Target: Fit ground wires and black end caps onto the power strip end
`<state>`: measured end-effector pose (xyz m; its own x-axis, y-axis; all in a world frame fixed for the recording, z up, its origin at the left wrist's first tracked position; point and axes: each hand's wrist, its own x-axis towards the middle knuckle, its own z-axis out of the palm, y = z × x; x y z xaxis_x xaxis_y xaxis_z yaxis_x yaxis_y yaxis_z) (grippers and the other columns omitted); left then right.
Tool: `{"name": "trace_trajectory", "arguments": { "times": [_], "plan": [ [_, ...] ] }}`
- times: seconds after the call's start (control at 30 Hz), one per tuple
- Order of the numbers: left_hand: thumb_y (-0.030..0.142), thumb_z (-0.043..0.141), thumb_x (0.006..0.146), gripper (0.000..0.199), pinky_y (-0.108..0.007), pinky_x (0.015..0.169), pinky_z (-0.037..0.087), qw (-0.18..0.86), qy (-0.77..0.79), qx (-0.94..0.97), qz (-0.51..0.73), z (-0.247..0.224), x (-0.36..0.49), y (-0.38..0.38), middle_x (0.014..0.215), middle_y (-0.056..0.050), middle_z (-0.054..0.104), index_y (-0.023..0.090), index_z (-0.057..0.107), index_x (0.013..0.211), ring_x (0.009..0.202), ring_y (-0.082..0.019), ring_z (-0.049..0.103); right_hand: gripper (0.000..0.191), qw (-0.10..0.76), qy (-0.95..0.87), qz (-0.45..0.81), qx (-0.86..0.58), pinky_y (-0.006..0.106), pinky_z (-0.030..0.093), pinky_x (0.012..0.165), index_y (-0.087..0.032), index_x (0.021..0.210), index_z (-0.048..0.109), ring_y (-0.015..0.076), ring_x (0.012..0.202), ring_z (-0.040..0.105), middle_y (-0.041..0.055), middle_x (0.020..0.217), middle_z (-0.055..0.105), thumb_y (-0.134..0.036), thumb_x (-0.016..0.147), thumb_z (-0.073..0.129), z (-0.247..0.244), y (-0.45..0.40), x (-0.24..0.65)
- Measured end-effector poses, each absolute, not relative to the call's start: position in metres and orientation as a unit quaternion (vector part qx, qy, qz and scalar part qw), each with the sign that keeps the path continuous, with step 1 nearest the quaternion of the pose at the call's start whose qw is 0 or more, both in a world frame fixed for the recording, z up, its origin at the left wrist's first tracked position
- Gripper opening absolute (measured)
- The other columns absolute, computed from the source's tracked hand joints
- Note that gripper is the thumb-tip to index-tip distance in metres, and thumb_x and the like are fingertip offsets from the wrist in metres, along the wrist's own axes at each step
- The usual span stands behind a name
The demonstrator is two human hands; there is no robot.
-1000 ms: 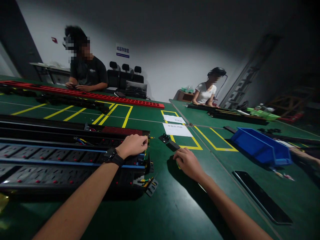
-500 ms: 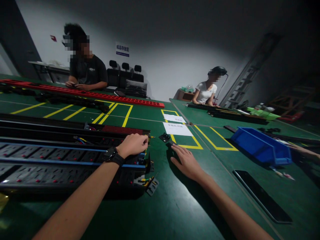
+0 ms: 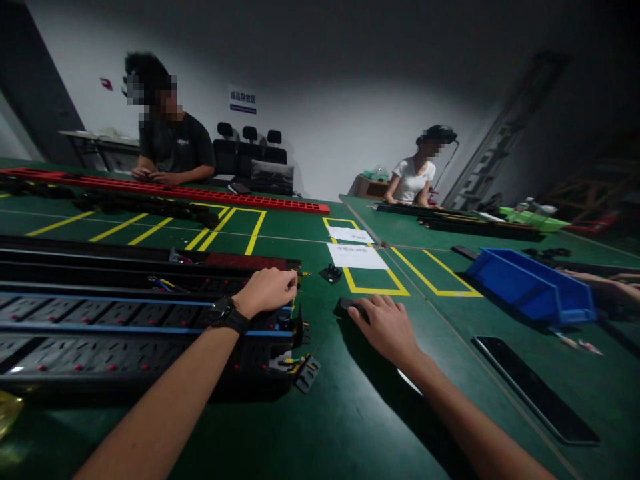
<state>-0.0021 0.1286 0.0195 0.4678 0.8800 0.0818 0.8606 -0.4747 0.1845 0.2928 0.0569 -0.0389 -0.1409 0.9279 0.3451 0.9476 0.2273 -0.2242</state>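
Note:
My left hand lies over the right end of the black power strips, its fingers curled down. What is under those fingers is hidden. The strips have rows of sockets, red dots and blue edges. From their end, small black end plates with yellow-green wires stick out. To the right, my right hand is closed around a small black block just above or on the green table; I cannot tell which. Beyond it lies a small black part with holes.
White paper sheets lie ahead by yellow tape lines. A blue bin and a phone are on the right. A long red rail crosses the far left. Two people sit opposite; another person's hand shows at the right edge.
My right hand has drawn back and to the right, the black block moving slightly toward me with it; its fingers have gone from outstretched to curled. My left hand stays put.

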Motion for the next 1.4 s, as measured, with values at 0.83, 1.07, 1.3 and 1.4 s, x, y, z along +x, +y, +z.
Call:
{"name": "trace_trajectory", "arguments": {
  "times": [0.83,1.07,1.3,1.4],
  "plan": [
    [0.037,0.051,0.094,0.025,-0.031,0.070,0.045,0.045,0.507,0.859,0.057,0.023,-0.003,0.130,0.091,-0.007,0.078,0.025,0.071,0.103,0.083,-0.025,0.073,0.037,0.258,-0.768,0.043,-0.585,0.037,0.038,0.072,-0.025,0.080,0.071,0.0269,0.078,0.060,0.0102,0.079,0.069,-0.044,0.103,0.051,-0.045,0.071,0.286],
    [0.036,0.051,0.095,0.023,-0.033,0.070,0.046,0.045,0.510,0.857,0.056,0.024,-0.003,0.129,0.093,-0.006,0.079,0.026,0.071,0.101,0.084,-0.026,0.073,0.033,0.238,-0.746,0.057,-0.620,0.032,0.036,0.065,-0.021,0.111,0.073,0.0258,0.072,0.065,0.0079,0.077,0.073,-0.045,0.102,0.052,-0.047,0.068,0.286],
    [0.035,0.051,0.095,0.024,-0.033,0.069,0.044,0.046,0.509,0.858,0.059,0.024,-0.003,0.128,0.093,-0.007,0.079,0.026,0.072,0.102,0.083,-0.027,0.073,0.034,0.323,-0.729,0.182,-0.575,0.032,0.042,0.060,-0.019,0.109,0.075,0.0221,0.063,0.065,0.0050,0.072,0.073,-0.045,0.096,0.056,-0.045,0.068,0.286],
    [0.035,0.051,0.095,0.023,-0.033,0.068,0.043,0.047,0.507,0.859,0.063,0.023,-0.003,0.129,0.092,-0.006,0.079,0.026,0.072,0.101,0.082,-0.026,0.072,0.032,0.381,-0.722,0.171,-0.552,0.033,0.046,0.060,-0.020,0.110,0.075,0.0219,0.065,0.066,0.0053,0.075,0.073,-0.043,0.096,0.057,-0.046,0.068,0.286]
  ]
}}
